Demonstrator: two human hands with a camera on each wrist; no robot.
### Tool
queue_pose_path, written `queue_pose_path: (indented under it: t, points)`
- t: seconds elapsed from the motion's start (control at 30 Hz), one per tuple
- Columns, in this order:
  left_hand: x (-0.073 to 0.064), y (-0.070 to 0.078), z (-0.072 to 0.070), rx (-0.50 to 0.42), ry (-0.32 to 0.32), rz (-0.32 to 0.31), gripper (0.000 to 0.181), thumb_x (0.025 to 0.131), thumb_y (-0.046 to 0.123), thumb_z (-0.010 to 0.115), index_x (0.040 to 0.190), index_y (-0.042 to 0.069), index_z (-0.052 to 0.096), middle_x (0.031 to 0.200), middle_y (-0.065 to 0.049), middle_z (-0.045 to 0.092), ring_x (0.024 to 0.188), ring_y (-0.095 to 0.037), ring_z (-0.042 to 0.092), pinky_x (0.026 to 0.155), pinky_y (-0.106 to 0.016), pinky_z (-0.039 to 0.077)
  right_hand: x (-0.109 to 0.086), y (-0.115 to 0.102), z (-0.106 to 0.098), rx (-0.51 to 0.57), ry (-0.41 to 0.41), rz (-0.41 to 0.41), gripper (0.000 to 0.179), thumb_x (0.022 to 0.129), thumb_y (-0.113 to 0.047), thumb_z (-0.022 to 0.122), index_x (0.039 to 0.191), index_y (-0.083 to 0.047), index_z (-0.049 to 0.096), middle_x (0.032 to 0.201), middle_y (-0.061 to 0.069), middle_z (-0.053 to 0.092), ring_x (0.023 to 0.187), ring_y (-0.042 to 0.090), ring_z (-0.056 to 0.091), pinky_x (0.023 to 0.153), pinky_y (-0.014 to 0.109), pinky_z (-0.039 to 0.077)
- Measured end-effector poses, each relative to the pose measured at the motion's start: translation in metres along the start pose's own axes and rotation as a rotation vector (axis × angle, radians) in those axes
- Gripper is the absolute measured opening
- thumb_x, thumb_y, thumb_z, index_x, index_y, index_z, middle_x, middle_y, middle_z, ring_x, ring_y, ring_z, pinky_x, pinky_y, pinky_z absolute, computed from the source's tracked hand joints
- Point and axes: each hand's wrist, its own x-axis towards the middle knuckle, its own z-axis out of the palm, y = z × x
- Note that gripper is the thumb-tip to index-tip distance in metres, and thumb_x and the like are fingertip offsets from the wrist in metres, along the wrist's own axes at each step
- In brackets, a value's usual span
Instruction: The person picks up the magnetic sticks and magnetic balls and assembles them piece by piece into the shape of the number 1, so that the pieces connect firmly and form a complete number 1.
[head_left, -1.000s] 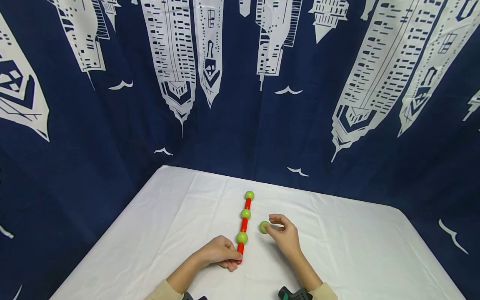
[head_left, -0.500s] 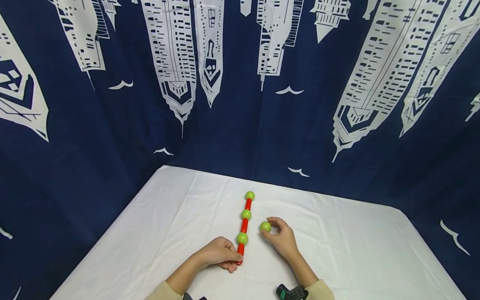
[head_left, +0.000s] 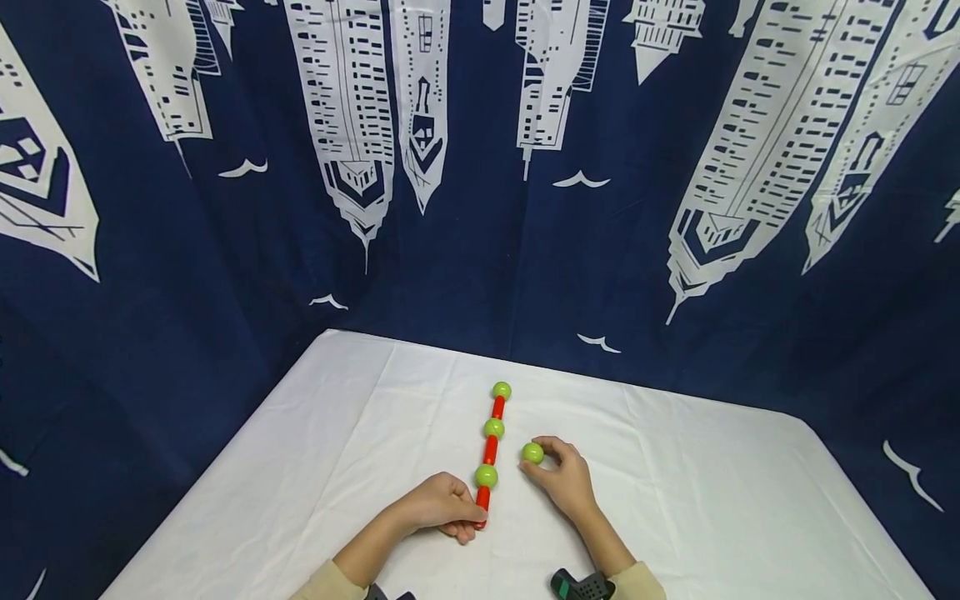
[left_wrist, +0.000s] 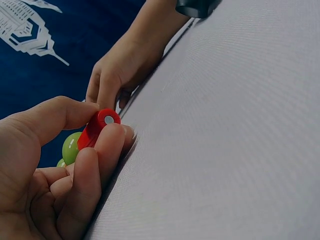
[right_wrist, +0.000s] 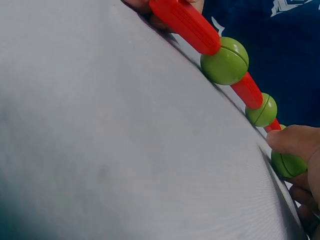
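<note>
Little moved | left hand [head_left: 442, 504] grip pinches red rod [head_left: 483, 498] | right hand [head_left: 564, 482] pinches green ball [head_left: 532, 452] | white tablecloth [head_left: 712, 500]

The left hand [head_left: 442, 506] hides the red rod's [head_left: 483, 500] near end from the head view.

A rod of red plastic sticks and green balls [head_left: 490, 450] lies at lower centre on the white-clothed table [head_left: 315, 450]. The loose green plastic ball [head_left: 532, 452] sits just right of it, the patterned curtain [head_left: 480, 167] fills the upper frame.
</note>
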Motion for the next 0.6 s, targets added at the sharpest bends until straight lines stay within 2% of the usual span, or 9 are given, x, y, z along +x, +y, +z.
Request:
queue_pose_path:
  t: [0.17, 0.37, 0.6]
  points:
    - [0.000, 0.001, 0.001, 0.001, 0.005, -0.001, 0.016, 0.084, 0.010, 0.073, 0.074, 0.001, 0.065, 0.057, -0.003, 0.064, 0.048, -0.006, 0.060, 0.043, -0.010, 0.043, -0.001, -0.004, -0.002, 0.079, -0.004, 0.058, 0.035, 0.077, -0.014, 0.084, 0.108, -0.006, 0.069, 0.100, 0.004, 0.068, 0.098, 0.021, 0.058, 0.089, 0.041, 0.045]
    - [-0.001, 0.000, 0.000, 0.008, 0.006, 0.004, 0.016, 0.085, 0.011, 0.073, 0.074, 0.001, 0.066, 0.057, -0.003, 0.064, 0.049, -0.007, 0.061, 0.043, -0.011, 0.044, -0.003, -0.010, -0.006, 0.129, -0.018, 0.096, 0.034, 0.079, -0.015, 0.082, 0.108, -0.005, 0.069, 0.101, 0.003, 0.068, 0.095, 0.017, 0.058, 0.081, 0.029, 0.046]
    - [0.000, -0.001, 0.000, 0.020, 0.011, 0.004, 0.016, 0.085, 0.011, 0.072, 0.074, 0.001, 0.065, 0.058, -0.004, 0.064, 0.049, -0.007, 0.061, 0.043, -0.011, 0.044, -0.011, -0.020, -0.013, 0.204, -0.047, 0.121, 0.035, 0.077, -0.012, 0.083, 0.108, -0.003, 0.069, 0.099, 0.004, 0.067, 0.081, 0.015, 0.059, 0.067, 0.023, 0.050]
